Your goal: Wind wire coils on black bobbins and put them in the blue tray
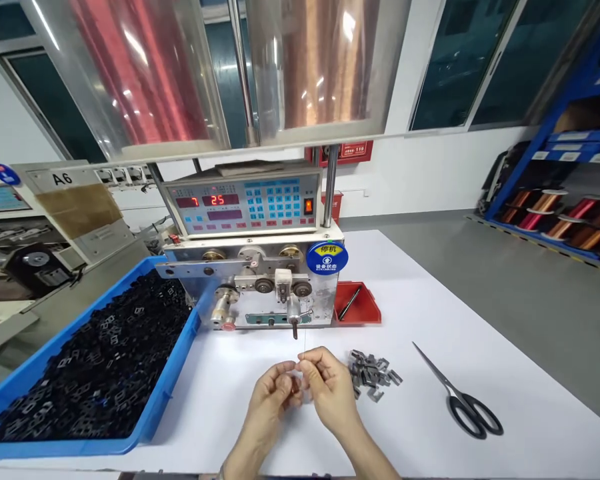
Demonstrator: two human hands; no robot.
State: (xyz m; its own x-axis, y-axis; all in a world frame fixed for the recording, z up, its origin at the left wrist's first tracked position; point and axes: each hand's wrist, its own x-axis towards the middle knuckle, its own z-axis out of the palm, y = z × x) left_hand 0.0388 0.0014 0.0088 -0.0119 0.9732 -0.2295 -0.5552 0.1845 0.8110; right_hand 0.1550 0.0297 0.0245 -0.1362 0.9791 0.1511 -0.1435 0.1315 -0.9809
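Observation:
My left hand (274, 395) and my right hand (329, 387) meet over the white table, fingertips almost touching, in front of a winding machine (275, 287). A thin wire (305, 341) runs down from the machine to my right hand, whose thumb and forefinger are pinched on it. The left fingers are curled closed around something small with a coppery glint, mostly hidden. Above the hands, the machine's spindle (295, 328) points downward. Just right of my right hand lies a loose pile of small grey U-shaped metal pieces (373, 372).
Black-handled scissors (463, 403) lie on the right of the table (430, 333). A blue tray (150, 423) of small black parts stands left. A red bin (370, 315) with a black pen sits beside the machine. Large wire spools (325, 67) hang overhead; the control panel (245, 207) is lit.

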